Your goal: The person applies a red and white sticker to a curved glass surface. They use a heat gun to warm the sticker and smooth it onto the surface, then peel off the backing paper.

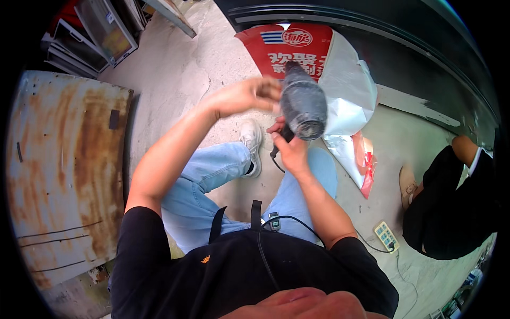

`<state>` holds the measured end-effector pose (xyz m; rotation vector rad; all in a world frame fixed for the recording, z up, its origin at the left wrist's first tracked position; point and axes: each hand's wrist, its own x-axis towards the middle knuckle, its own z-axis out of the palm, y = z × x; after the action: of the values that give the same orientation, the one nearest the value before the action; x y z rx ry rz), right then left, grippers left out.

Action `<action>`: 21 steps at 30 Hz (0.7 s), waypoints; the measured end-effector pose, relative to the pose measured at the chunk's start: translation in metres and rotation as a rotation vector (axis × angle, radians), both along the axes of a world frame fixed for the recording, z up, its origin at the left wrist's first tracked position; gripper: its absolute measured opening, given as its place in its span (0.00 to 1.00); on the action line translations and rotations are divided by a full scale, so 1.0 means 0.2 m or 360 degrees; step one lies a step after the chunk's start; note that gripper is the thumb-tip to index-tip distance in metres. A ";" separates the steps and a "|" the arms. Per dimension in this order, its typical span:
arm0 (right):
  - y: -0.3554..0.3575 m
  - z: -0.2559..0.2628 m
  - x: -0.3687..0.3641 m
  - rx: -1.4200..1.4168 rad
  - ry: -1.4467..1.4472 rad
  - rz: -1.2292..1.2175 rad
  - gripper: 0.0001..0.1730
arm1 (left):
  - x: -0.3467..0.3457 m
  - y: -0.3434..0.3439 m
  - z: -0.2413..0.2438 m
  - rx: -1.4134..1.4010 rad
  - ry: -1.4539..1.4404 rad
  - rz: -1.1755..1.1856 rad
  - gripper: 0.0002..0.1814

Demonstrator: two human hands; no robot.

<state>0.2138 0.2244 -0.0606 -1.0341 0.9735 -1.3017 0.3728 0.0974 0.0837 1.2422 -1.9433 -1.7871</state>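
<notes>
My right hand (294,153) grips the black handle of a dusty hair dryer (305,99). The dryer's narrow nozzle points away from me, over a red printed plastic film (259,44) that bears writing. Part of the film is turned over, and its silvery-white back (348,87) shows creases. Close to the left side of the dryer's barrel is my left hand (257,93), blurred, with its fingers apart and bent. I see nothing held in it; whether it touches the barrel is unclear. The film lies against the bottom of a dark glossy panel (398,44).
A power strip (385,237) with a plug in it lies on the concrete floor at right. Beside it crouches another person (446,211) in dark clothes. A rusty metal sheet (71,171) stands at left, and framed panels (105,32) lean behind it.
</notes>
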 end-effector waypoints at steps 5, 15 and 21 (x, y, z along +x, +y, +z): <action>-0.07 -0.03 -0.17 0.0029 -0.0065 0.0068 0.20 | -0.13 -0.42 -0.01 -0.0009 0.0387 0.0724 0.32; 0.05 -0.04 -0.39 -0.0488 0.0774 -0.0146 0.20 | -0.16 -0.73 -0.30 0.0327 0.0951 0.1047 0.15; 0.07 0.30 -0.37 -0.0305 0.1159 -0.0411 0.24 | -0.13 -0.65 -0.27 0.0321 0.0872 0.1004 0.10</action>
<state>0.1389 0.2379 -0.0003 -1.6297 1.5876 -1.2560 0.3470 -0.0328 0.0297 1.0924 -0.9597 -1.7432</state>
